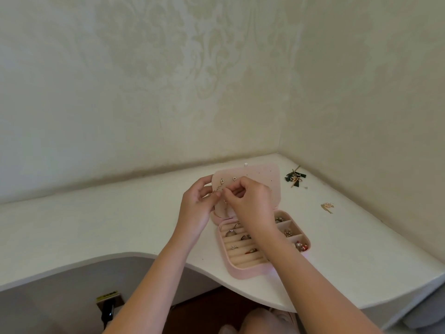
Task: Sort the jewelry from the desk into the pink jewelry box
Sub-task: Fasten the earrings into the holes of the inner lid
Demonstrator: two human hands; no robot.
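Pink jewelry box is lying open on the white desk, its lid panel beyond the ring rolls. Left hand is pinching a gold chain earring hanging at the panel's left edge. Right hand, fingers curled, is pinching at that same chain, fingertips touching the left's. Further right, a black-and-gold tangle and a gold piece are lying on the desk.

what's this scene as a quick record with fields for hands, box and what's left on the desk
box: pink jewelry box open on the desk, rings in its slots
left hand: pinches gold chain earring at the lid panel
right hand: pinches the same earring
left on desk: dark bow pile, gold piece, both right of box
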